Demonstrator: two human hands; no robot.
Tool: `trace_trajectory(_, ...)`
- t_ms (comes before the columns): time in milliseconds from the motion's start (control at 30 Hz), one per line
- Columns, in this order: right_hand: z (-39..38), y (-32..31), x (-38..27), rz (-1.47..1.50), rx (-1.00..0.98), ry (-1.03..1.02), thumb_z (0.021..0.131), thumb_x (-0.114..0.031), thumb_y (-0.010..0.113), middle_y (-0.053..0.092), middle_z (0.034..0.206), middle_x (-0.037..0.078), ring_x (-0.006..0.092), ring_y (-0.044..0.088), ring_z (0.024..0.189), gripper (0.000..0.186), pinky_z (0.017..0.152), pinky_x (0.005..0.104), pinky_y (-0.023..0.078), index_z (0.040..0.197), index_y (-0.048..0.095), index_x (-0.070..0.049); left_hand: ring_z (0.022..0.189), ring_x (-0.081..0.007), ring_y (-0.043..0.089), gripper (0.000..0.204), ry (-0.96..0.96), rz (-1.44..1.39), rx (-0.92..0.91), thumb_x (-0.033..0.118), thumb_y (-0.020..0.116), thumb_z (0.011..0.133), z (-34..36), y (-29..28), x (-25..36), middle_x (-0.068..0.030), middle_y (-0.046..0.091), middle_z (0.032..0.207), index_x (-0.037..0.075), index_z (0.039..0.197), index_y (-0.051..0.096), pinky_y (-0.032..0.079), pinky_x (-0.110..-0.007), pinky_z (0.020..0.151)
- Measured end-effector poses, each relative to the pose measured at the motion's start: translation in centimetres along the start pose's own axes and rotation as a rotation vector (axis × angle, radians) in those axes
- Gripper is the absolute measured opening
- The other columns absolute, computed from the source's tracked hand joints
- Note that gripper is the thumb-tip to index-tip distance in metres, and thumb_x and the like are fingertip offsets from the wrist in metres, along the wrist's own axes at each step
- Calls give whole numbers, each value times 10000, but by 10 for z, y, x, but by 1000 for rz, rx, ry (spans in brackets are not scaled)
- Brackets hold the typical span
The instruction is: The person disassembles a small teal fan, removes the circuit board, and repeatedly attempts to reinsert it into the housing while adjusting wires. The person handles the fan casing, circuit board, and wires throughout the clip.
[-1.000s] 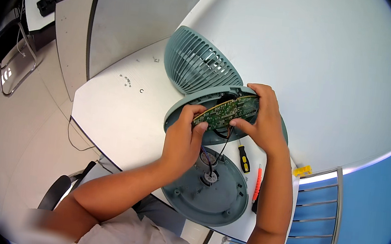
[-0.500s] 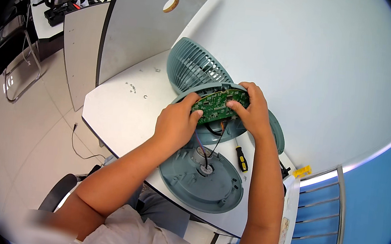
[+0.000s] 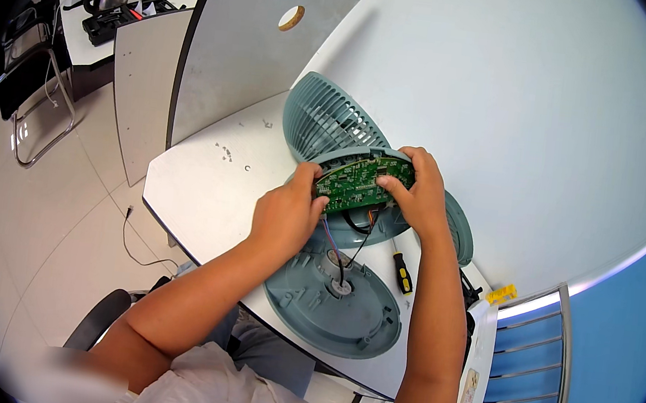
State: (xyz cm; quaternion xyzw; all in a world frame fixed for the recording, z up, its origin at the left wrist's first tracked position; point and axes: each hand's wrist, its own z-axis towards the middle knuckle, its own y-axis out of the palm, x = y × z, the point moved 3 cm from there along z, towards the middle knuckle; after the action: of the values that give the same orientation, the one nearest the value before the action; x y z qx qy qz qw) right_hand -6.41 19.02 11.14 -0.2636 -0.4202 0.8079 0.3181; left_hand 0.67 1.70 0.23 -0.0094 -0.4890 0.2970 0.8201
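Observation:
A green circuit board (image 3: 358, 183) sits tilted against a curved grey-green plastic housing (image 3: 353, 152), between my hands. My left hand (image 3: 288, 212) is closed on its left end, thumb at the lower corner. Gripping the right end, my right hand (image 3: 422, 198) presses its thumb on the board's face and curls its fingers over the housing rim. Thin coloured wires (image 3: 332, 238) run down from the board toward a motor hub on a round grey-green base (image 3: 330, 316) near the table edge. Behind the housing leans a slatted grille (image 3: 330, 116).
A yellow-and-black screwdriver (image 3: 403, 274) lies right of the base. Small screws (image 3: 226, 152) are scattered on the white table (image 3: 190, 195), left of the grille. A grey partition (image 3: 236, 58) stands at the back left, a metal rail (image 3: 562, 360) at the right.
The whole scene has shifted slightly down and right in the picture. Both hands keep their hold on the board and housing, with the board tilted slightly differently.

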Motion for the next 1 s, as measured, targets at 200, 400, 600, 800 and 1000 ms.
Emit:
trace_trajectory(200,-3,3,8,23,21,48,682,-301,766,588,973,133,320,542,964,504,828,397,437,1041,564,-10,1091,-296,558,643,333,-46,197,304,787,717,25,-19,-28,-164,572,1151,50,1221,479,438,-383,911)
trace_trajectory(400,-3,4,3,-35,40,1,683,-310,764,584,959,126,311,541,951,510,822,396,438,1042,560,-10,1220,-374,462,707,197,-434,-210,296,753,741,39,8,-34,-167,490,1311,53,1322,432,374,-435,1025)
trace_trajectory(600,-5,2,7,39,24,16,688,-323,758,574,980,132,312,535,964,530,842,388,435,1063,553,-9,1156,-327,509,308,754,-91,91,110,669,707,4,-29,-60,-145,519,1281,86,1007,608,414,-415,924)
trace_trajectory(800,-6,-1,12,65,-1,21,695,-338,751,570,997,136,311,524,988,559,859,396,424,1103,551,-12,915,-284,609,198,1034,-64,-458,49,620,721,-34,-20,-61,-96,600,1082,76,917,633,491,-374,673)
trace_trajectory(1000,-9,-2,13,10,25,-104,665,-353,780,554,1098,131,321,502,1042,684,907,398,408,1211,514,-38,876,-283,605,215,574,-127,-631,68,596,809,-21,22,-46,-114,592,947,56,1023,617,513,-367,740)
